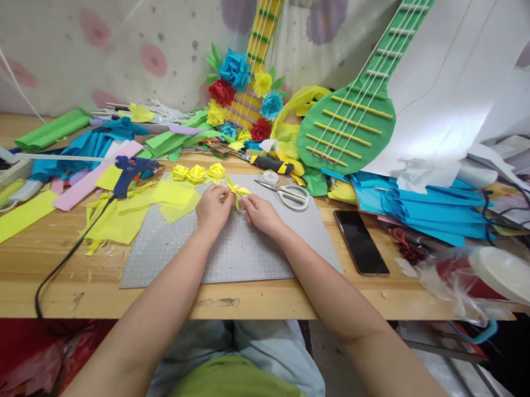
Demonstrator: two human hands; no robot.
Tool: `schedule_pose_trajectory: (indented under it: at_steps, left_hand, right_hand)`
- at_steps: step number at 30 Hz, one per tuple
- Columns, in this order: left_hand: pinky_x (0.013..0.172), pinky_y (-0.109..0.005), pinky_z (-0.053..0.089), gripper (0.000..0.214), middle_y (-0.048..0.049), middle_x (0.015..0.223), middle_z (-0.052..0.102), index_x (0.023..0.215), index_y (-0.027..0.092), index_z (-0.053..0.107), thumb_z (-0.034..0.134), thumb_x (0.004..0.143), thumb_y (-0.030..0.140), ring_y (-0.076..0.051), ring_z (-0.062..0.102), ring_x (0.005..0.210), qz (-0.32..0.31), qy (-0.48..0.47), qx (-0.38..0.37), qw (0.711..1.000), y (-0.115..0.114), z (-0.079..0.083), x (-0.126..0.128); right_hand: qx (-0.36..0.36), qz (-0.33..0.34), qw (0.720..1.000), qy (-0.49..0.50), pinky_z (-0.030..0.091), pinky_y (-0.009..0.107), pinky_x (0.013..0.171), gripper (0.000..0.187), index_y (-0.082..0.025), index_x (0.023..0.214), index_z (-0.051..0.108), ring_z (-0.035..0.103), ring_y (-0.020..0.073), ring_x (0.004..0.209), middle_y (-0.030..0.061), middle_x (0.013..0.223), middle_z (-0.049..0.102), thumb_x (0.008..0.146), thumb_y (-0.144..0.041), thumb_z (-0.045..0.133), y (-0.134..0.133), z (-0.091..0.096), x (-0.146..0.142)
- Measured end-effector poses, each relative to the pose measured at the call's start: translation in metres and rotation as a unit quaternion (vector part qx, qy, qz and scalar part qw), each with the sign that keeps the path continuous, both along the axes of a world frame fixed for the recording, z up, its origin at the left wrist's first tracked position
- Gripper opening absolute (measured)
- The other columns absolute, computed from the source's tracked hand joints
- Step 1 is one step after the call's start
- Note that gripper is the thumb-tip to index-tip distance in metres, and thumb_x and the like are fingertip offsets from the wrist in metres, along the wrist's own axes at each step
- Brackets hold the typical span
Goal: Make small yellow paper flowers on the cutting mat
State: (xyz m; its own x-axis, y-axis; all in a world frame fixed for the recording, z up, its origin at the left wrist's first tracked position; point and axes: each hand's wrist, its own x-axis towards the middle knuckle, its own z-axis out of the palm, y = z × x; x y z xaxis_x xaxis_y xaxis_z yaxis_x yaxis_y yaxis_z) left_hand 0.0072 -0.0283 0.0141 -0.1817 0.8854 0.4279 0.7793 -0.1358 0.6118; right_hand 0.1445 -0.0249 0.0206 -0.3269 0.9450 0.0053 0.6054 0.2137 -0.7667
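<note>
Both my hands meet over the grey cutting mat (227, 250) and pinch one small yellow paper piece (236, 191) with folded petals sticking out. My left hand (212, 209) grips its left side with fingers closed. My right hand (260, 213) pinches its right side. Three finished yellow paper roses (198, 172) lie in a row just beyond my left hand. Yellow paper sheets (176, 195) rest at the mat's far left corner.
White-handled scissors (287, 194) and a tape roll (270, 177) lie past my right hand. A blue glue gun (131, 171) with its black cord sits left. A black phone (361, 241) lies right. Paper guitars (346, 129), paper flowers (236, 72) and coloured scraps crowd the back.
</note>
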Motion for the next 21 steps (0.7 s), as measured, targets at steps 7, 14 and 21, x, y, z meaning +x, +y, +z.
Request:
schedule_pose_trajectory:
  at_steps: [7, 14, 21]
  left_hand:
    - [0.068, -0.026, 0.04, 0.017, -0.0031, 0.083, 0.062, 0.077, 0.019, 0.064, 0.05, 0.073, 0.027, -0.015, 0.056, 0.076, 0.009, -0.017, -0.058, 0.998, -0.0012, -0.0021, -0.0011]
    - [0.064, -0.025, 0.039, 0.021, -0.0031, 0.082, 0.062, 0.082, 0.02, 0.064, 0.047, 0.076, 0.029, -0.014, 0.056, 0.074, -0.013, -0.008, -0.019, 1.0, -0.004, 0.0005, -0.0007]
    - [0.065, -0.024, 0.039, 0.019, -0.0021, 0.079, 0.062, 0.074, 0.02, 0.064, 0.047, 0.074, 0.028, -0.014, 0.055, 0.073, -0.008, -0.009, -0.013, 1.0, -0.0051, 0.001, 0.0002]
  right_hand:
    - [-0.024, 0.022, 0.999, 0.014, 0.031, 0.018, 0.05, 0.027, -0.019, 0.072, 0.047, 0.043, 0.0076, 0.044, -0.0062, 0.044, 0.046, 0.087, -0.031, 0.028, 0.002, -0.0065, 0.0001]
    - [-0.042, -0.002, 0.998, 0.049, 0.031, 0.018, 0.047, 0.026, -0.02, 0.077, 0.044, 0.042, 0.0073, 0.041, -0.0081, 0.043, 0.046, 0.085, -0.041, 0.033, 0.0028, -0.0065, 0.0015]
    - [0.012, 0.018, 0.999, 0.029, 0.032, 0.018, 0.051, 0.019, -0.022, 0.08, 0.044, 0.046, 0.0076, 0.045, -0.0088, 0.047, 0.05, 0.084, -0.038, 0.035, -0.0023, -0.0036, 0.0021]
